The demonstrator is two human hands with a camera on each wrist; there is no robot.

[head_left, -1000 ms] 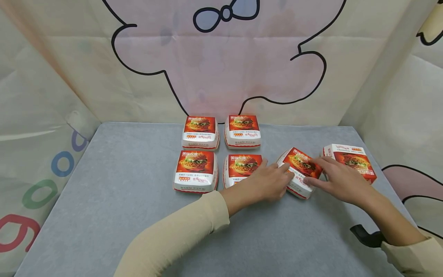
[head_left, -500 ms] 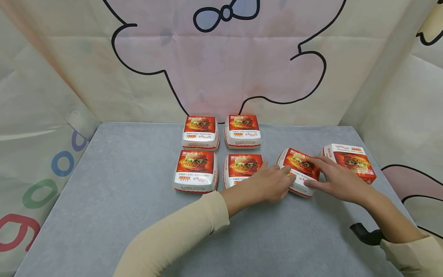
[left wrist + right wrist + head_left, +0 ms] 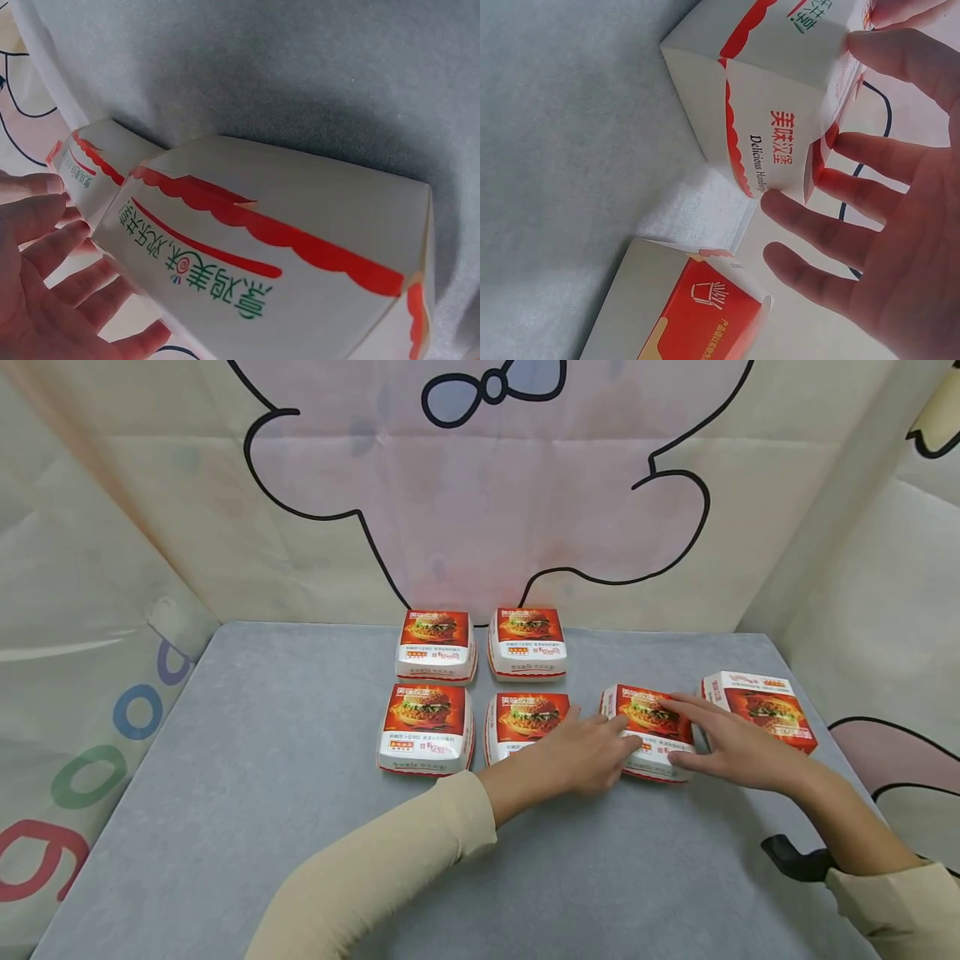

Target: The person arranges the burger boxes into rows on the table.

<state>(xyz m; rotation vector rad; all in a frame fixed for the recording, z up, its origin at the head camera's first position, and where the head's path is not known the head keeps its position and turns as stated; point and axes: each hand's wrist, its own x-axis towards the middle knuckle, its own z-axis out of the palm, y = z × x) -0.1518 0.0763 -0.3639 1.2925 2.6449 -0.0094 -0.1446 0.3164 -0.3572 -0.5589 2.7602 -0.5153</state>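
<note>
Near the table's right half lies a paper hamburger box (image 3: 637,710), white below with a red burger picture on its lid. From its left side, my left hand (image 3: 581,756) reaches across the front middle box (image 3: 525,718) and touches it with extended fingers. On the opposite side, my right hand (image 3: 738,747) has its fingers spread over the lid's edge and side. In the right wrist view, the thumb (image 3: 900,60) lies along the box's top edge. The left wrist view shows two boxes' green-lettered front faces (image 3: 202,262) beside spread fingers (image 3: 60,247).
Another hamburger box (image 3: 423,727) stands at front left, with two more, a left box (image 3: 435,643) and a right box (image 3: 527,643), behind. A box turned the other way (image 3: 765,706) sits by the right edge of the grey table (image 3: 262,793). A printed curtain (image 3: 465,510) hangs behind.
Between both hands, the hamburger box has turned from a slant until it lies nearly square with the row on its left. The hands have barely shifted.
</note>
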